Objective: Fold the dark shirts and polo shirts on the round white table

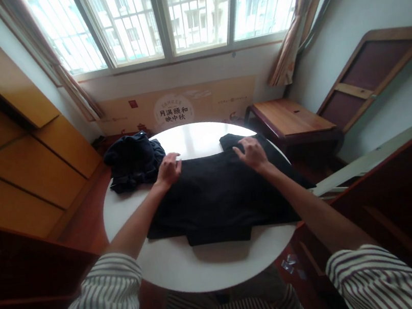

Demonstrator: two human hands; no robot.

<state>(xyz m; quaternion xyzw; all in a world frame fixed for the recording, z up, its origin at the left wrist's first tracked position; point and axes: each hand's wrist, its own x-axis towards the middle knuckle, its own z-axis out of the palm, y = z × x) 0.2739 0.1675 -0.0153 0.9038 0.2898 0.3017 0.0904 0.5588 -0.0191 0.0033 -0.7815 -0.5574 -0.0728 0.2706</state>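
A black garment (pixel 219 193) lies spread flat on a round white table (pixel 214 264), with a short tab of cloth jutting from its near edge. My left hand (pixel 169 169) is over its far left corner, thumb and fingers apart. Over the far right part is my right hand (pixel 253 153), fingers also apart, next to a piece of dark cloth (pixel 229 141) that reaches beyond the garment's far edge. Neither hand appears to grip the cloth, though contact with it is hard to judge.
A heap of dark clothes (pixel 132 157) sits on the table's left side. Beyond the table's right side stands a low wooden table (pixel 289 116). Yellow-brown cabinets (pixel 38 169) line the left wall. Small clear scraps (pixel 290 263) lie on the floor at the right.
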